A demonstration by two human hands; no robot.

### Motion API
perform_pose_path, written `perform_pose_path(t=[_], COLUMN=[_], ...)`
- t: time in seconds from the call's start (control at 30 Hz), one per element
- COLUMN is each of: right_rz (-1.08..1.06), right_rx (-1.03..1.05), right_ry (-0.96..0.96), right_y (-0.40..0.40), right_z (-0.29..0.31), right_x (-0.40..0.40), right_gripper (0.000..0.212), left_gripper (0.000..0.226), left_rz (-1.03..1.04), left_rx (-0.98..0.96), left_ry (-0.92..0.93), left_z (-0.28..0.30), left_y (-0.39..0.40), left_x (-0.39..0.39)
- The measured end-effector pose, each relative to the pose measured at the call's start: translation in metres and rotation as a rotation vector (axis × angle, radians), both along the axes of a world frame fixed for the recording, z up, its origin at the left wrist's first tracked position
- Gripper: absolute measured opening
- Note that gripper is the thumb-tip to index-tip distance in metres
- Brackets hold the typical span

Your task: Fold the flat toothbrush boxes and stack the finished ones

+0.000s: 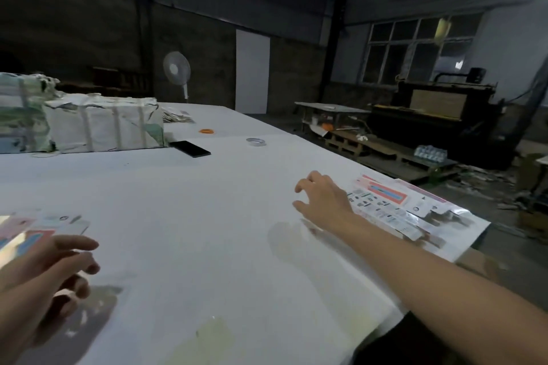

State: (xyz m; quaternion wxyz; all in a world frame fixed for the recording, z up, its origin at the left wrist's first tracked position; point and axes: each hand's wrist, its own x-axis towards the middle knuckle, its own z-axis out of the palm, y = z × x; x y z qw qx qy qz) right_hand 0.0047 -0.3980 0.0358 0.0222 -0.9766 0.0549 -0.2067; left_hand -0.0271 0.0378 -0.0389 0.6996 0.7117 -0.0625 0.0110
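A pile of flat printed toothbrush boxes (397,204) lies near the right edge of the white table (207,231). My right hand (323,201) hovers just left of that pile, fingers spread and relaxed, holding nothing. A few boxes with pink and blue print (38,228) lie at the left edge of the view. My left hand (44,278) is low at the left, just in front of those boxes, its fingers loosely extended and empty. It is blurred.
Two wrapped bundles (100,124) stand at the back left of the table. A black phone (189,148), a tape roll (256,141) and an orange ring (207,131) lie behind the work area. A fan (177,71) and dark machinery (439,115) stand beyond the table.
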Motion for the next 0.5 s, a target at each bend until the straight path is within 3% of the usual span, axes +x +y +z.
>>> perform_pose_path(t=[0.17, 0.27, 0.37, 0.4, 0.5], right_rz=[0.358, 0.569, 0.724, 0.753, 0.810], right_rx=[0.208, 0.291, 0.309, 0.320, 0.331], right_ry=[-0.037, 0.007, -0.002, -0.018, 0.009], right_y=[0.126, 0.199, 0.254, 0.265, 0.278], right_z=[0.003, -0.003, -0.012, -0.017, -0.036], right_x=[0.000, -0.008, -0.016, -0.018, -0.020], right_gripper=[0.027, 0.026, 0.025, 0.024, 0.022], left_gripper=[0.023, 0.030, 0.020, 0.018, 0.051], left_rz=[0.156, 0.341, 0.472, 0.497, 0.460], left_rx=[0.154, 0.594, 0.879, 0.997, 1.371], left_ry=[-0.030, -0.284, -0.409, -0.409, -0.140], left_z=[0.028, 0.035, 0.047, 0.048, 0.047], left_y=[0.000, -0.005, 0.001, 0.006, 0.022], left_x=[-0.009, -0.014, -0.023, -0.021, -0.015])
